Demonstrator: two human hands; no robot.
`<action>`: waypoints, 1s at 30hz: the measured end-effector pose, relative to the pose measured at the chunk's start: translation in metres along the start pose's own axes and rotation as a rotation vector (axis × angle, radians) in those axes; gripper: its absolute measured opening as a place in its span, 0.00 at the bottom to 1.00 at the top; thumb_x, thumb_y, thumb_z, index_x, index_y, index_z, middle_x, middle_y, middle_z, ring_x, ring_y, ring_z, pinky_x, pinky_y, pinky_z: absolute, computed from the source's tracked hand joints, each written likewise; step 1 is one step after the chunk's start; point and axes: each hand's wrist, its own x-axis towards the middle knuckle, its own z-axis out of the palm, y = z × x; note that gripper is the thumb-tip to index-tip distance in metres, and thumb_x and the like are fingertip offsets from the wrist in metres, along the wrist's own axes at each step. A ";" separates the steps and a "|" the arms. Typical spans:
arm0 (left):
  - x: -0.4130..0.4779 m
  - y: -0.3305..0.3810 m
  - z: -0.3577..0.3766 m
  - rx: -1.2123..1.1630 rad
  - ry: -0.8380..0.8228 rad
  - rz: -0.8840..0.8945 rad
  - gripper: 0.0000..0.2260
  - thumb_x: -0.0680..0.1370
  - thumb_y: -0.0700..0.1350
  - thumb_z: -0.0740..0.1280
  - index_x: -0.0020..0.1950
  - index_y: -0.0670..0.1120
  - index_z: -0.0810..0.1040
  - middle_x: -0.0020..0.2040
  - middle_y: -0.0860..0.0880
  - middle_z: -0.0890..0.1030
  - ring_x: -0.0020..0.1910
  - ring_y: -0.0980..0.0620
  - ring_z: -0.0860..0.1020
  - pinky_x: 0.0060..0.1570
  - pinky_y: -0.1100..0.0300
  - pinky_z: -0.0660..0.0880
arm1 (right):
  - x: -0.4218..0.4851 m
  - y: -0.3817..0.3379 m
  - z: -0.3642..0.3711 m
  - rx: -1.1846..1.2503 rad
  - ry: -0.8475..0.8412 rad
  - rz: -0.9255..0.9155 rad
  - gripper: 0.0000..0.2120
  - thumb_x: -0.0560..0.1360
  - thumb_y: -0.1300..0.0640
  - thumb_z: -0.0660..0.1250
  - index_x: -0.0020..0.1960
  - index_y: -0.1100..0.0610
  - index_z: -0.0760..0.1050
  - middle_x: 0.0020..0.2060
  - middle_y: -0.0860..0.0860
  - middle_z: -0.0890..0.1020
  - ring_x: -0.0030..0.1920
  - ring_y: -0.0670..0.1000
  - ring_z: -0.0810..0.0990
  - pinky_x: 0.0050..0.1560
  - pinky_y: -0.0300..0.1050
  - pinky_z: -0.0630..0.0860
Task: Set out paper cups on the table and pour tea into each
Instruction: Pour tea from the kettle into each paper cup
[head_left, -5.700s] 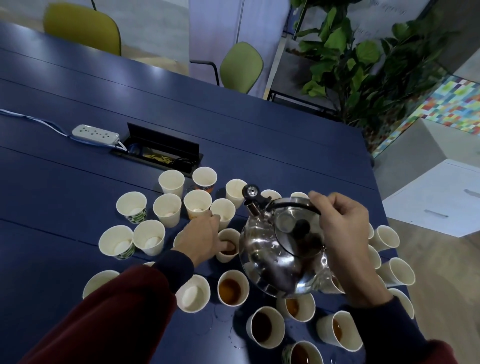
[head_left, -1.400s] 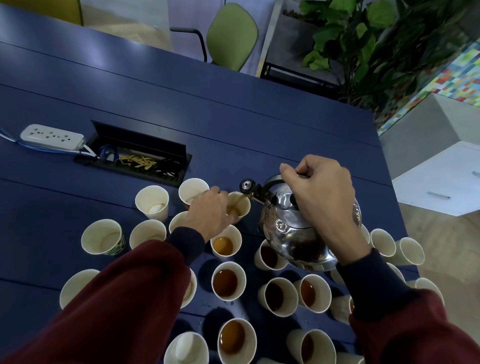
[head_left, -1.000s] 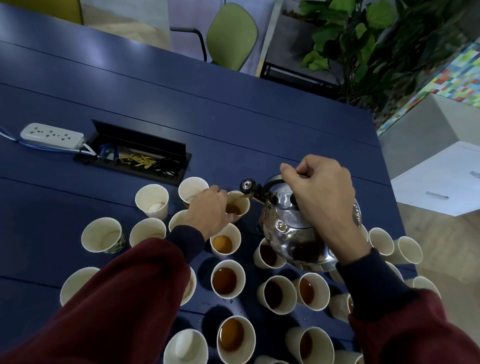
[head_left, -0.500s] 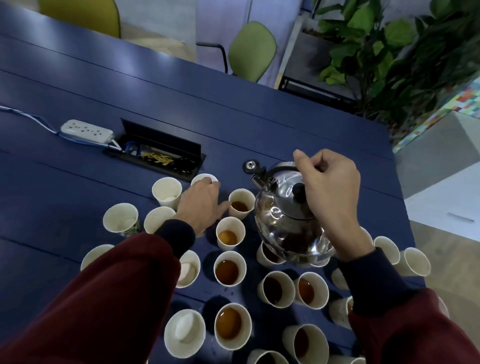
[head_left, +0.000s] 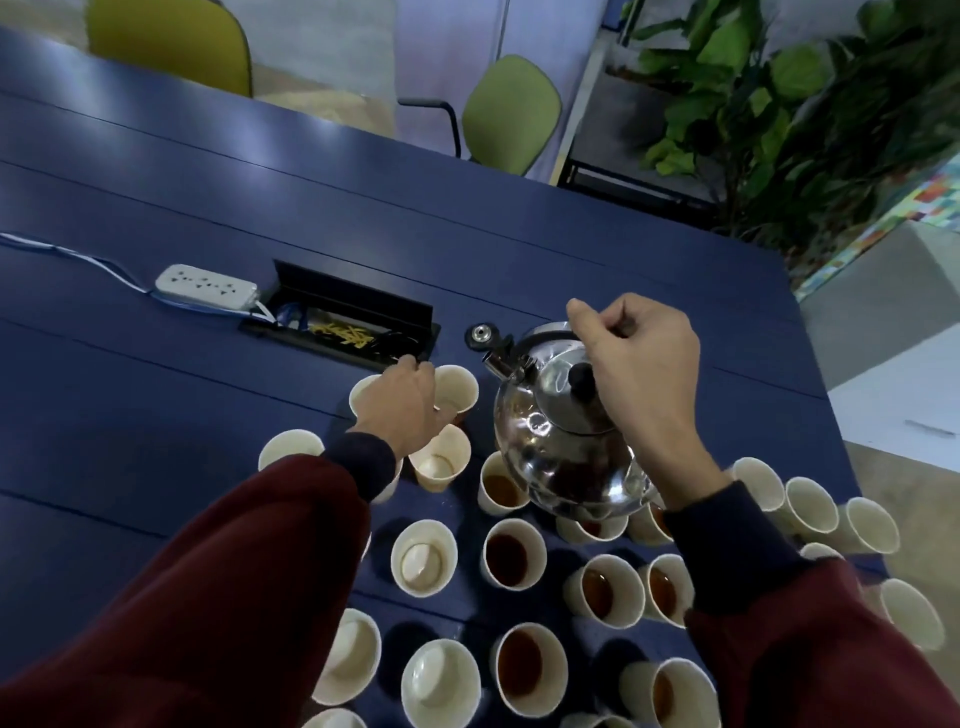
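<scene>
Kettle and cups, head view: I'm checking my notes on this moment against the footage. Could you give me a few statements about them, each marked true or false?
1. The kettle is held in the air above the cups. True.
2. Its lid is off. False: the lid, with its black knob, sits on the kettle.
3. Every cup holds tea. False: several hold none, such as the empty cup in the middle.
4. The cup partly under the kettle holds tea. True.
5. The power strip lies right of the kettle. False: the power strip lies to its left, beside the open cable box.
</scene>
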 end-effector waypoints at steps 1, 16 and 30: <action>0.004 -0.001 0.001 0.007 -0.008 0.006 0.24 0.77 0.60 0.68 0.61 0.42 0.75 0.58 0.43 0.75 0.55 0.43 0.78 0.53 0.48 0.77 | 0.000 -0.002 0.004 -0.014 -0.009 0.005 0.20 0.75 0.44 0.70 0.32 0.57 0.75 0.25 0.49 0.76 0.28 0.45 0.74 0.36 0.47 0.75; 0.040 -0.023 0.023 0.026 -0.053 0.076 0.25 0.69 0.66 0.71 0.52 0.45 0.78 0.49 0.46 0.77 0.52 0.45 0.77 0.52 0.47 0.77 | 0.011 -0.018 0.049 -0.295 -0.085 0.014 0.16 0.75 0.44 0.69 0.35 0.54 0.76 0.28 0.50 0.80 0.34 0.51 0.80 0.37 0.45 0.75; 0.039 -0.022 0.020 0.024 -0.044 0.090 0.27 0.72 0.64 0.72 0.60 0.45 0.77 0.55 0.46 0.76 0.56 0.46 0.76 0.55 0.50 0.75 | 0.011 -0.015 0.050 -0.382 -0.072 -0.001 0.16 0.75 0.43 0.69 0.33 0.51 0.74 0.27 0.47 0.80 0.34 0.46 0.78 0.34 0.38 0.67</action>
